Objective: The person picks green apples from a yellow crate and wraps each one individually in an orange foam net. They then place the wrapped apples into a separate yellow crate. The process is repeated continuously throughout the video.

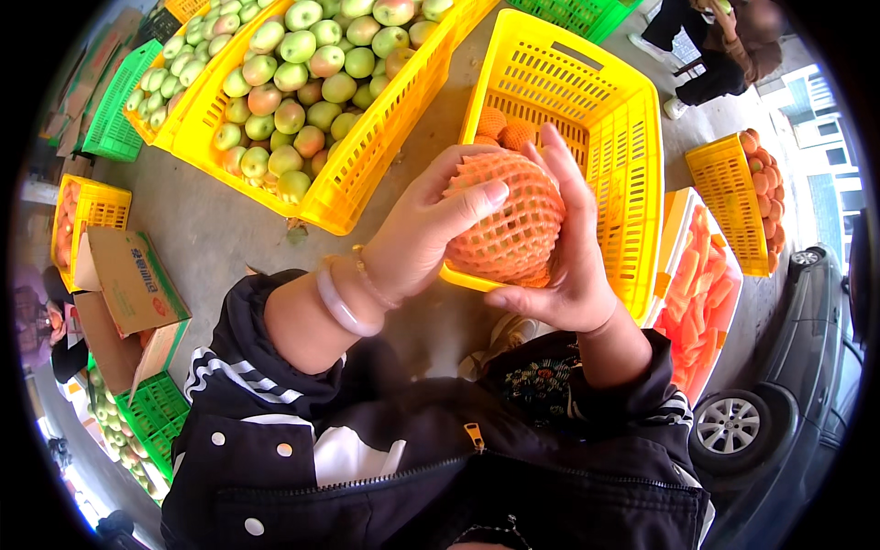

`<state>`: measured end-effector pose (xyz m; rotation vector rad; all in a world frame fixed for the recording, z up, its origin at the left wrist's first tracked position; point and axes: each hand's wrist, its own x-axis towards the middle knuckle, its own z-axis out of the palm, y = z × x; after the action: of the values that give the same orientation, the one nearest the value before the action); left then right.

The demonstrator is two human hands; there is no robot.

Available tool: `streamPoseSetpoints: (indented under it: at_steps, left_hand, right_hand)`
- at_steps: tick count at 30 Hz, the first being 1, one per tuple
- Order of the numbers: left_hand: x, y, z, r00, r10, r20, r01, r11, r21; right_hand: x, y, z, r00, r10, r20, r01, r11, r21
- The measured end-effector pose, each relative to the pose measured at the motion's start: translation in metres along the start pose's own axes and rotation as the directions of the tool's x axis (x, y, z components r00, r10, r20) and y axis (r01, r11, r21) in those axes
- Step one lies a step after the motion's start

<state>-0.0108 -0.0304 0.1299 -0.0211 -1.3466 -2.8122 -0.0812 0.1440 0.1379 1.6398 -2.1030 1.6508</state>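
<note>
An orange foam fruit net (509, 216) is stretched over a round fruit, whose greenish skin shows through the mesh. My left hand (447, 213) grips it from the left, thumb across the front. From the right, my right hand (570, 254) cups it, with its thumb below and fingers raised behind. Both hands are above the near part of a yellow plastic crate (625, 179), where several netted fruits (505, 129) lie at the far left. At the upper left, a yellow crate of green and reddish apples (302, 89) stands on the floor. A white box of orange foam nets (698, 289) is at the right.
A yellow crate of netted fruit (729, 206) stands farther right, near a parked car (790, 364). An open cardboard box (134, 289) and a green crate (158, 412) are at the left. A seated person (715, 55) is at the upper right; another person is partly visible far left.
</note>
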Motion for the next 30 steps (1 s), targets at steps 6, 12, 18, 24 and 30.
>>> streamPoseSetpoints:
  at_steps: [6, 12, 18, 24, 30]
  left_hand:
    - [-0.004, -0.016, -0.001, 0.992, 0.102, -0.078, -0.078, 0.963, 0.260]
    - [0.000, -0.020, -0.014, 0.994, 0.107, -0.017, -0.081, 0.841, 0.534]
    - [-0.006, -0.046, -0.036, 0.978, 0.167, 0.122, -0.195, 0.548, 0.813]
    - [-0.003, -0.035, -0.040, 0.981, 0.093, 0.169, -0.191, 0.605, 0.773]
    - [-0.003, 0.114, -0.072, 0.962, 0.257, 0.087, -0.206, 0.901, -0.382]
  right_hand:
    - [0.001, 0.005, 0.010, 0.999, 0.030, 0.039, -0.025, 0.992, -0.123]
    - [-0.001, 0.002, 0.008, 0.997, 0.017, 0.073, -0.001, 0.979, -0.206]
    - [-0.012, -0.011, 0.005, 0.961, 0.246, 0.126, -0.151, 0.849, -0.506]
    - [-0.014, 0.002, 0.016, 0.938, 0.300, 0.177, -0.291, 0.954, -0.073]
    - [-0.027, 0.075, -0.040, 0.728, 0.681, 0.082, -0.639, 0.630, 0.442]
